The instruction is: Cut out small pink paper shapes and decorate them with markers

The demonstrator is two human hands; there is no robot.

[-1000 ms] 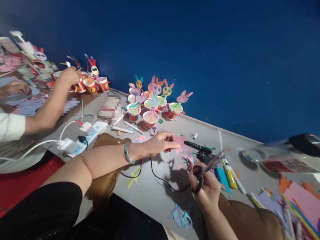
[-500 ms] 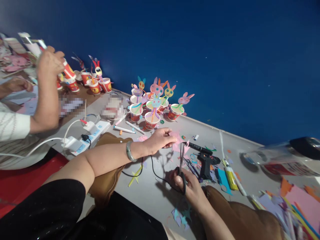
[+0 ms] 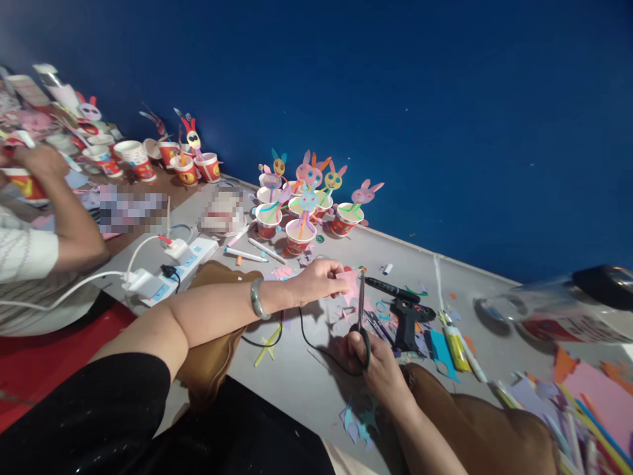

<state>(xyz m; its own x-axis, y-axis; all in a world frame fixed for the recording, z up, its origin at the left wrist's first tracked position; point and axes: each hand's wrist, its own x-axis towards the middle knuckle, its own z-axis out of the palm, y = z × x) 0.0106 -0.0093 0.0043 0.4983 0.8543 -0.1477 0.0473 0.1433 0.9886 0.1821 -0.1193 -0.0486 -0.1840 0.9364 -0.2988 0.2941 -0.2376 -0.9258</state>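
Pinched between the fingertips of my left hand (image 3: 321, 282) is a piece of pink paper (image 3: 351, 285). My right hand (image 3: 376, 361) grips a pair of scissors (image 3: 361, 310) by its dark handles, blades pointing up and away from me. The blades look nearly closed and stand at the right edge of the paper; whether they touch it I cannot tell. Just right of the scissors lies a black glue gun (image 3: 408, 323), and a black marker (image 3: 390, 289) is behind it. Paper scraps (image 3: 360, 419) in blue and purple lie below my right hand.
Several paper cups with rabbit figures (image 3: 301, 236) stand by the blue wall. A power strip (image 3: 185, 267) with plugged-in cables is at left, near a co-worker's arm (image 3: 74, 224). On the right are a clear bottle (image 3: 558, 307), a yellow tube (image 3: 455, 349) and coloured paper (image 3: 598, 402).
The scissor blades have come closer together, and the pink paper has turned slightly in my left hand. At left, the co-worker's raised hand has moved down and left with a cup.
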